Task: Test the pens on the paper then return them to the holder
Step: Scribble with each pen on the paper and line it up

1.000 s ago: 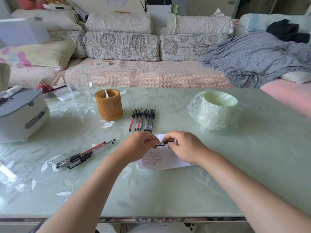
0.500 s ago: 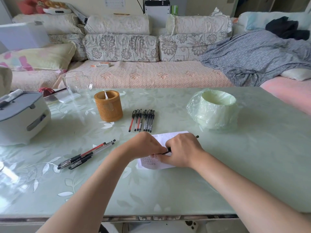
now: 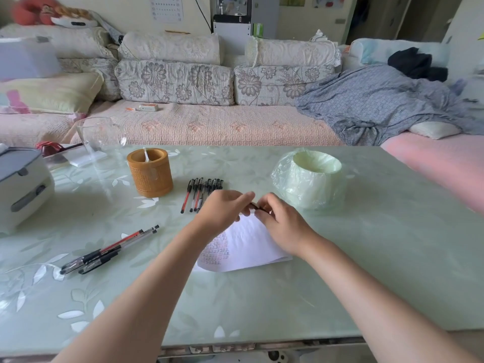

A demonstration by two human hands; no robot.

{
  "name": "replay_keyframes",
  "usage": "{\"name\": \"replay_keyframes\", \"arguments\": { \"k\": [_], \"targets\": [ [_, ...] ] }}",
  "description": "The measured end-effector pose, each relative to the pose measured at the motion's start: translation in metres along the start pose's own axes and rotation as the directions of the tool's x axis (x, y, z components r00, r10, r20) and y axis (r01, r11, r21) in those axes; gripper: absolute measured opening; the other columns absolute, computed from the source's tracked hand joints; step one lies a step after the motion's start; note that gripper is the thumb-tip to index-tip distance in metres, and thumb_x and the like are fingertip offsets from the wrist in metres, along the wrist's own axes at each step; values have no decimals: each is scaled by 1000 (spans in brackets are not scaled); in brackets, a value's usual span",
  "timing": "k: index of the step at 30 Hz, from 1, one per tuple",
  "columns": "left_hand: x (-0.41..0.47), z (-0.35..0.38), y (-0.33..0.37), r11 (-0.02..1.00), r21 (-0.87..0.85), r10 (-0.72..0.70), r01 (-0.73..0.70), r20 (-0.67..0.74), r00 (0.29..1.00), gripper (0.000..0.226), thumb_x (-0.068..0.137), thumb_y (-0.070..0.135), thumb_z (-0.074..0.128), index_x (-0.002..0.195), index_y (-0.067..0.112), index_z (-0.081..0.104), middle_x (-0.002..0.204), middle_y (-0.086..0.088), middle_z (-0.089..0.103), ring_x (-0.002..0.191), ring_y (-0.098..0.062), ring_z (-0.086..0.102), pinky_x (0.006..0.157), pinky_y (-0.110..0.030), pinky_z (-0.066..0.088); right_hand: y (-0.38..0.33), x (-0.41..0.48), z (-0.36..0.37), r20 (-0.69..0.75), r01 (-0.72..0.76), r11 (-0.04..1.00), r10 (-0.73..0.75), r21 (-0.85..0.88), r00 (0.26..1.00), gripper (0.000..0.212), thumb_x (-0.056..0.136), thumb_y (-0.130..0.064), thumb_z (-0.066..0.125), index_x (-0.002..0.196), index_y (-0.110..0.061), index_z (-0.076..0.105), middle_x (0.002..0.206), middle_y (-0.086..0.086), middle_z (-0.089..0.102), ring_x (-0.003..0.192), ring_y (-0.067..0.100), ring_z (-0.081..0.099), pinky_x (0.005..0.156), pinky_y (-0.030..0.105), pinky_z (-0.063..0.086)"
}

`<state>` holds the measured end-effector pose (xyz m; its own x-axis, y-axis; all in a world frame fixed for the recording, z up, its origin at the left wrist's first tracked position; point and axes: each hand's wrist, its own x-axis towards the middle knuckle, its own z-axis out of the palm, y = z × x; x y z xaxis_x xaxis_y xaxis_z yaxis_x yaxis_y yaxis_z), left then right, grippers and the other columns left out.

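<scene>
Both hands meet over the far end of the white paper (image 3: 248, 247), which carries rows of scribbles. My left hand (image 3: 222, 210) and my right hand (image 3: 280, 224) each pinch one end of a black pen (image 3: 255, 205), mostly hidden by the fingers. A row of several pens (image 3: 201, 192) lies just beyond the hands. The brown woven holder (image 3: 149, 172) stands upright to the left with one white item inside. A second group of pens (image 3: 110, 251) lies at the left of the table.
A white and grey appliance (image 3: 21, 184) sits at the left edge. A clear glass jug (image 3: 99, 134) stands behind the holder. A pale green tub in plastic wrap (image 3: 311, 176) stands to the right of the hands. A sofa runs beyond the table.
Both hands have lifted with the pen from the middle of the paper toward its far end. The right hand went from writing grip to pinching the pen's end.
</scene>
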<state>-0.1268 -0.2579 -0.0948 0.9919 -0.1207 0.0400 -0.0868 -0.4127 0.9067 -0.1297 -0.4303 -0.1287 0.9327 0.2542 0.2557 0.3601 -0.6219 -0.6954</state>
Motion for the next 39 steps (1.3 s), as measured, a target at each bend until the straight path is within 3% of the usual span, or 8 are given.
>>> {"name": "replay_keyframes", "arguments": {
  "k": [6, 8, 11, 17, 21, 27, 34, 39],
  "targets": [
    [21, 35, -11, 986, 123, 119, -115, -27, 993, 17, 91, 28, 57, 100, 24, 72, 92, 12, 69, 83, -5, 62, 75, -22, 47, 24, 6, -26, -177, -135, 985, 153, 109, 972, 9, 95, -23, 57, 93, -23, 66, 70, -13, 58, 65, 11, 56, 69, 35, 54],
    [26, 44, -20, 927, 346, 146, -148, 31, 989, 20, 90, 31, 58, 107, 29, 68, 105, 9, 65, 99, -11, 60, 83, -25, 46, 28, 13, -44, -292, -118, 990, 137, 83, 946, 8, 93, -25, 60, 91, -24, 68, 66, -13, 60, 63, 7, 53, 68, 31, 48],
    [29, 52, -33, 790, 596, 88, -145, 123, 988, 37, 87, 43, 62, 122, 33, 59, 127, 2, 54, 120, -20, 44, 100, -34, 41, 22, 29, -74, -425, -73, 991, 114, 111, 898, 20, 82, -40, 59, 91, -23, 67, 75, -10, 67, 71, 12, 62, 77, 44, 55],
    [34, 53, -44, 702, 701, 29, -130, 153, 988, 53, 82, 54, 64, 131, 36, 52, 136, 3, 43, 127, -20, 35, 105, -35, 32, 1, 76, -127, -591, 33, 998, -55, -49, 805, 12, 90, -29, 60, 96, -21, 65, 80, -7, 66, 76, 16, 63, 74, 38, 54],
    [37, 51, -47, 705, 695, 29, -142, 172, 985, 56, 82, 55, 64, 133, 36, 50, 138, 3, 42, 128, -19, 34, 106, -35, 31, 5, 101, -132, -467, -60, 953, -90, -296, 880, 5, 93, -18, 60, 94, -15, 64, 85, -2, 64, 75, 17, 58, 67, 27, 41],
    [37, 49, -50, 705, 689, 43, -167, 193, 980, 59, 82, 55, 63, 135, 35, 48, 139, 4, 40, 129, -19, 32, 107, -36, 31, 38, 114, -115, -176, -225, 806, 152, -548, 973, 13, 92, -17, 59, 84, -8, 63, 87, 11, 66, 86, 32, 61, 72, 35, 46],
    [39, 47, -53, 726, 664, 55, -177, 201, 978, 57, 83, 52, 65, 135, 33, 48, 139, 3, 43, 128, -19, 34, 107, -36, 33, 34, 117, -110, -180, -251, 792, 180, -556, 967, 26, 93, -20, 58, 115, -12, 67, 120, 9, 64, 110, 29, 59, 97, 34, 46],
    [33, 40, -55, 768, 618, 87, -172, 165, 982, 55, 85, 47, 65, 135, 31, 49, 134, 3, 48, 126, -18, 37, 106, -37, 36, -6, 107, -87, -172, -112, 870, 31, -481, 985, 17, 90, -17, 57, 100, -15, 70, 105, 6, 65, 98, 24, 60, 89, 30, 46]
  ]
}}
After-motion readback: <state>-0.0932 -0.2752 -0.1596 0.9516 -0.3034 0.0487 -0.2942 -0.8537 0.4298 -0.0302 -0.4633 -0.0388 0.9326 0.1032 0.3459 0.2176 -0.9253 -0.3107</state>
